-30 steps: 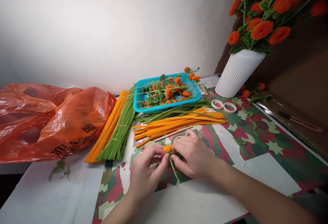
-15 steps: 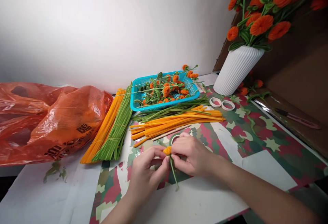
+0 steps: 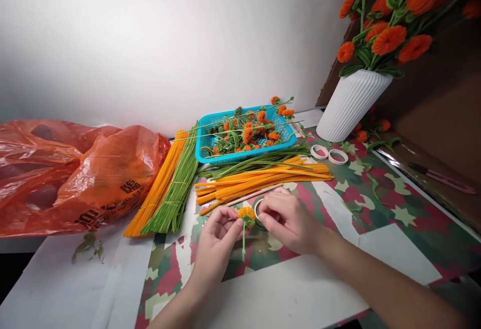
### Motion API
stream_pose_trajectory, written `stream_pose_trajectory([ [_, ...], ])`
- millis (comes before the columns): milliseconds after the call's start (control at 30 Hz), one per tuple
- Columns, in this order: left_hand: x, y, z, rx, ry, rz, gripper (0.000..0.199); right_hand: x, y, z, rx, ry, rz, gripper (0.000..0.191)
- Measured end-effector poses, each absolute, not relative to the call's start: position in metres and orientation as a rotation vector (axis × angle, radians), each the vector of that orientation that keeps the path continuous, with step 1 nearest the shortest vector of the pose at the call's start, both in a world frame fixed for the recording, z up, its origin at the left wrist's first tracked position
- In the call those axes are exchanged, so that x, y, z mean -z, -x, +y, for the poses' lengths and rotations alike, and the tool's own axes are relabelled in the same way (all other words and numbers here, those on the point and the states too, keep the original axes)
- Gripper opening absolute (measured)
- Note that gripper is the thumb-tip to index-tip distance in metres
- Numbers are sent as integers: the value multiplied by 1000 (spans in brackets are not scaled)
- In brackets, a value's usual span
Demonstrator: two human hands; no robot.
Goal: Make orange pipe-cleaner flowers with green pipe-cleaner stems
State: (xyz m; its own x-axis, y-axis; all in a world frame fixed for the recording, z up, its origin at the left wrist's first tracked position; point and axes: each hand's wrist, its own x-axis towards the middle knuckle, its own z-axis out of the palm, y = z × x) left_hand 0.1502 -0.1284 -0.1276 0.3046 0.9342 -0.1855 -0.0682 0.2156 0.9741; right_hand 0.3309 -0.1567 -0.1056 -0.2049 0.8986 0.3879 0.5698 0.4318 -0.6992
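My left hand [image 3: 218, 236] pinches a small yellow-orange chenille flower [image 3: 246, 212] just below its head. Its fuzzy green stem [image 3: 244, 243] points down toward the table. Close by on the right, my right hand [image 3: 287, 218] is closed with bent fingers around a roll of green tape [image 3: 257, 207]. Part of that roll is hidden behind the fingers. Between the two hands, the flower's underside shows a bit of green.
Behind my hands lie yellow chenille stems [image 3: 263, 181], a wooden stick [image 3: 255, 194] and a blue basket [image 3: 246, 157] of orange flowers. Two white tape rolls [image 3: 338, 157] and a white vase [image 3: 353, 106] stand right; a bundle of green stems [image 3: 173, 193] and an orange bag [image 3: 108, 183] lie left.
My right hand has drawn back a little to the right, away from the flower. The flower has tilted, so more of its head shows and its stem hangs straighter down.
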Motion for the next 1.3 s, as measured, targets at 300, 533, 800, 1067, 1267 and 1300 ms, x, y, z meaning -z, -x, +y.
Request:
stream_pose_trajectory([
  [300, 123, -146, -127, -840, -1451, 925, 15, 118, -320, -159, -266, 1393, -2105, 20],
  [533, 118, -136, -117, -701, -1789, 875, 12, 120, -323, -156, -190, 1197, -2191, 21],
  [800, 121, -147, -130, -908, -1643, 1009, 13, 119, -312, -156, -339, 1284, -1921, 23],
  [1067, 121, -151, -131, -1022, -1507, 1081, 13, 118, -318, -159, -641, 1354, -1818, 20],
  [1267, 124, -149, -130, -997, -1479, 1085, 14, 115, -309, -163, -665, 1425, -1796, 23],
  [1300, 124, -150, -131, -1003, -1485, 1085, 14, 115, -306, -164, -668, 1432, -1767, 25],
])
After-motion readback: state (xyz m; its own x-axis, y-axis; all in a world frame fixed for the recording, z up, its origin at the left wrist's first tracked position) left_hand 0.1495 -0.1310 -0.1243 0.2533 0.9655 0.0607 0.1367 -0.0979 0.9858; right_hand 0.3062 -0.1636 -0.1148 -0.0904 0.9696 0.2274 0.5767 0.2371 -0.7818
